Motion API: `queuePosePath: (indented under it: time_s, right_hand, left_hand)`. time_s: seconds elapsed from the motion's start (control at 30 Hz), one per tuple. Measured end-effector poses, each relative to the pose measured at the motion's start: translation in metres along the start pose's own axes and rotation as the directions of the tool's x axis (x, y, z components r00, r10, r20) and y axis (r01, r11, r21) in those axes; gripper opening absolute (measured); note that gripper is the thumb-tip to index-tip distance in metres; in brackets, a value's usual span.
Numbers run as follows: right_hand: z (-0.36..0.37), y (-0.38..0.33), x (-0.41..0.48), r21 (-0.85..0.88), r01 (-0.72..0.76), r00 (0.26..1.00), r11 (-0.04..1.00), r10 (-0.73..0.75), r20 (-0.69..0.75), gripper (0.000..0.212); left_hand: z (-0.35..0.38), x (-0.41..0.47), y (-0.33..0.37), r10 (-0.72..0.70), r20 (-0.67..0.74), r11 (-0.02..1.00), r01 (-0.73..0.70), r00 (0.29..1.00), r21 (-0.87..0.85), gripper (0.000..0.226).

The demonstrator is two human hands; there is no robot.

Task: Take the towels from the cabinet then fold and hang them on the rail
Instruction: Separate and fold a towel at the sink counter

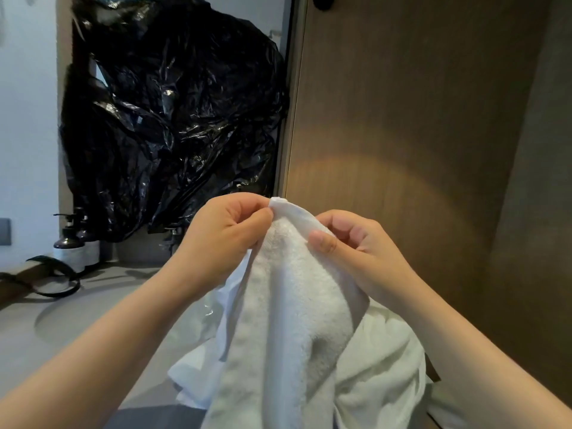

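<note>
A white terry towel (291,305) hangs in front of me, lifted by its top edge. My left hand (226,233) pinches the towel's upper corner between thumb and curled fingers. My right hand (356,246) pinches the hem a little to the right, thumb on the front of the cloth. The rest of the towel drapes down in folds onto more white cloth (383,376) below. No rail is in view.
A wooden cabinet door (418,119) fills the right side. Crumpled black plastic sheeting (173,119) covers the wall at left. Dark pump bottles (71,239) stand on the grey counter (130,308) beside a round sink basin (62,320). A black strap (52,280) lies near them.
</note>
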State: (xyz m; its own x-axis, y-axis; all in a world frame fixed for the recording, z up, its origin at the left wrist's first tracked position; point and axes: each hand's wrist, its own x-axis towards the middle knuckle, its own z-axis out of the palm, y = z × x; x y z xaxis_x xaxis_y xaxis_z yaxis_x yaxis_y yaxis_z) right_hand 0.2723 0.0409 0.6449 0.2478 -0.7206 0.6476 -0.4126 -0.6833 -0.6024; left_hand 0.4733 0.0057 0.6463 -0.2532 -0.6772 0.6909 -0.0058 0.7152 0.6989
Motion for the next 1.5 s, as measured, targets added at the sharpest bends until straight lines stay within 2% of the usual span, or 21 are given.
queuePosePath:
  time_s: [0.2, 0.33, 0.5, 0.73, 0.83, 1.0, 1.1, 1.2, 1.37, 1.5]
  right_hand:
    - [0.016, -0.001, -0.001, 0.004, 0.046, 0.992, 0.999, -0.046, -0.114, 0.024]
    - [0.021, 0.001, -0.002, 0.152, 0.019, 0.989, 0.988, 0.004, -0.147, 0.021]
    - [0.021, -0.004, -0.003, 0.265, 0.016, 0.998, 0.964, -0.001, -0.057, 0.016]
    - [0.012, -0.019, -0.003, 0.335, -0.015, 1.000, 0.942, 0.014, 0.004, 0.028]
    - [0.006, -0.030, -0.005, 0.250, 0.038, 0.999, 0.968, -0.045, 0.024, 0.029]
    - [-0.022, -0.054, -0.009, -0.024, 0.146, 0.984, 0.989, -0.143, 0.109, 0.036]
    - [-0.037, -0.055, -0.009, -0.154, 0.143, 0.985, 0.978, -0.126, 0.114, 0.039]
    - [-0.044, -0.040, -0.014, -0.235, 0.057, 0.996, 0.970, -0.039, 0.080, 0.039]
    - [-0.043, -0.016, -0.027, -0.278, -0.059, 0.998, 0.959, 0.066, 0.018, 0.033]
    - [-0.037, -0.002, -0.034, -0.191, -0.111, 0.992, 0.975, 0.121, 0.040, 0.037]
  left_hand:
    - [0.004, 0.001, 0.004, -0.081, 0.013, 0.990, 0.079, 0.997, 0.121, 0.026]
    - [0.004, -0.003, 0.005, -0.046, 0.045, 0.995, 0.042, 0.998, 0.090, 0.031]
    - [0.007, -0.002, 0.011, 0.038, 0.040, 0.991, -0.043, 0.998, 0.123, 0.035]
    - [0.006, 0.002, 0.025, 0.064, 0.007, 0.982, -0.064, 0.998, 0.180, 0.032]
    - [0.007, 0.001, 0.032, 0.085, -0.013, 0.971, -0.080, 0.996, 0.227, 0.028]
    - [0.005, 0.004, 0.046, 0.160, -0.084, 0.961, -0.135, 0.984, 0.242, 0.027]
    - [0.006, 0.011, 0.048, 0.187, -0.125, 0.952, -0.149, 0.974, 0.268, 0.027]
    - [0.017, 0.014, 0.038, 0.199, -0.132, 0.920, -0.139, 0.971, 0.368, 0.027]
    - [0.034, 0.024, 0.017, 0.173, -0.155, 0.913, -0.099, 0.973, 0.395, 0.027]
    - [0.041, 0.042, 0.006, 0.173, -0.200, 0.892, -0.068, 0.964, 0.446, 0.026]
